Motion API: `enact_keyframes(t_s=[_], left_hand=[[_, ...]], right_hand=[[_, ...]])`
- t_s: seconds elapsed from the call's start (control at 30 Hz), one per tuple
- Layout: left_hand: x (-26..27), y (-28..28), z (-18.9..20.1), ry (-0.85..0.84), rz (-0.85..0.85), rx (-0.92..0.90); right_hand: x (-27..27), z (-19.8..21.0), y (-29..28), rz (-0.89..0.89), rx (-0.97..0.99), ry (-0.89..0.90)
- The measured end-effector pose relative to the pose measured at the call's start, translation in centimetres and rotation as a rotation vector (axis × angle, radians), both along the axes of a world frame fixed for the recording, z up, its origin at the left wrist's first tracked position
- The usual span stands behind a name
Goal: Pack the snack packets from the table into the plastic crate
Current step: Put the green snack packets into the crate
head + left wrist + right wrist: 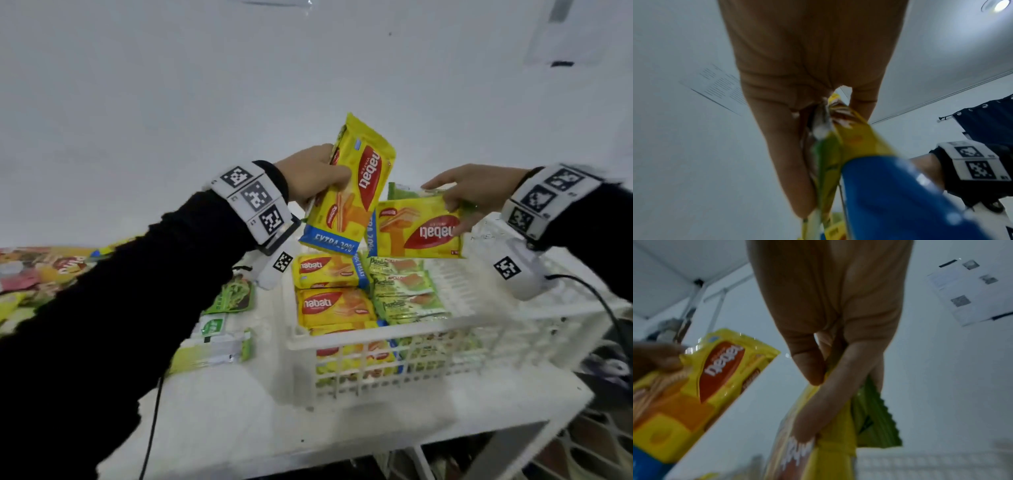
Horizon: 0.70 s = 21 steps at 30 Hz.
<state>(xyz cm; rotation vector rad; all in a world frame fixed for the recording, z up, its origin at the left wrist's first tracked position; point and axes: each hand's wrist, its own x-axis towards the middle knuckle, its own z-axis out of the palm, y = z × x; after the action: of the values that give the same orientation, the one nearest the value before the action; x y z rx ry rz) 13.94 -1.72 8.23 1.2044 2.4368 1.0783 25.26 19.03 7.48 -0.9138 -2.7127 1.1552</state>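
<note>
Both hands grip snack packets.

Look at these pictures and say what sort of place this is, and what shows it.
Probably a plain indoor room set up for recording, not a shop: bare white walls, printed sheets taped up, a curtain on a rod, and a white table bearing a plastic crate.
</note>
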Motion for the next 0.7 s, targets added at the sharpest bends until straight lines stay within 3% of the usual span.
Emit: enact_keyframes(t_s=[0.2, 0.4, 0.43, 0.57, 0.7], left_hand=[[0.7, 8.7, -1.8, -0.029, 0.014, -0.140], [0.8, 13.5, -6.1, -0.199, 0.025, -0.327], [0.8, 13.9, -7.1, -0.243, 0.010, -0.375], [1.0, 15.7, -11.1, -0.324, -0.064, -0.575], [0.1, 16.7, -13.1, -0.149, -0.003, -0.671]], right_hand=[[-0.4, -3.4, 7.9, 0.084, -0.010, -0.164], [-2.6, -6.8, 10.6, 0.173, 0.025, -0.383], [-2.8, -6.9, 10.8, 0.203, 0.064, -0.432], [-3.9, -8.4, 12.3, 0.372, 0.556, -0.655], [-4.6, -9.9, 12.5, 0.494, 0.751, -0.774]])
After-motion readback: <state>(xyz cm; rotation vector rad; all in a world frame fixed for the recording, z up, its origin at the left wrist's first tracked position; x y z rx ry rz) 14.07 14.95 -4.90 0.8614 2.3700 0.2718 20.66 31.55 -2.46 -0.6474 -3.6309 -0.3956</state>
